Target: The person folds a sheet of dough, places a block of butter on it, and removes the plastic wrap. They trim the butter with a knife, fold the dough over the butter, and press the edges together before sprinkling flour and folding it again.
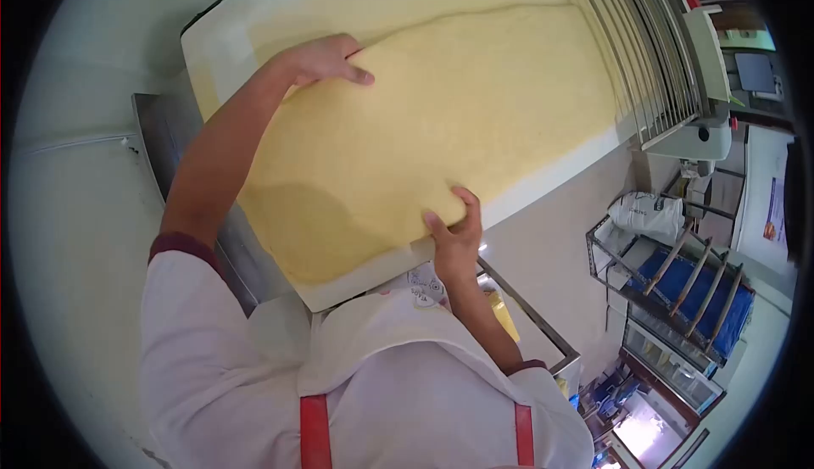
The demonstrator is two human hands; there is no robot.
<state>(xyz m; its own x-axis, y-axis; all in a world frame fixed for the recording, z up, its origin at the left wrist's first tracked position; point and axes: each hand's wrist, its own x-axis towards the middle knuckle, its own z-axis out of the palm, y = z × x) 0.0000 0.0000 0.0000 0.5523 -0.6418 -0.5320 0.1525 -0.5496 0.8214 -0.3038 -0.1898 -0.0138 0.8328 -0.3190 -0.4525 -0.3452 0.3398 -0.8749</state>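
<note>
A large, flat sheet of pale yellow dough (458,104) lies over a white work surface (543,172). At the sheet's far left edge, my left hand (326,59) grips the dough, with the thumb on top and the other fingers partly hidden under or behind the edge. Along the near edge, my right hand (456,240) holds the dough between thumb and fingers, which rest on its surface. Toward the lower left, the sheet reaches close to the surface's corner.
A metal bar guard (644,53) stands at the surface's right end. Steel panels (170,138) flank the left side. On the right are a rack with a blue cover (678,287) and a white sack (646,214). A metal-framed table (530,315) sits below my right forearm.
</note>
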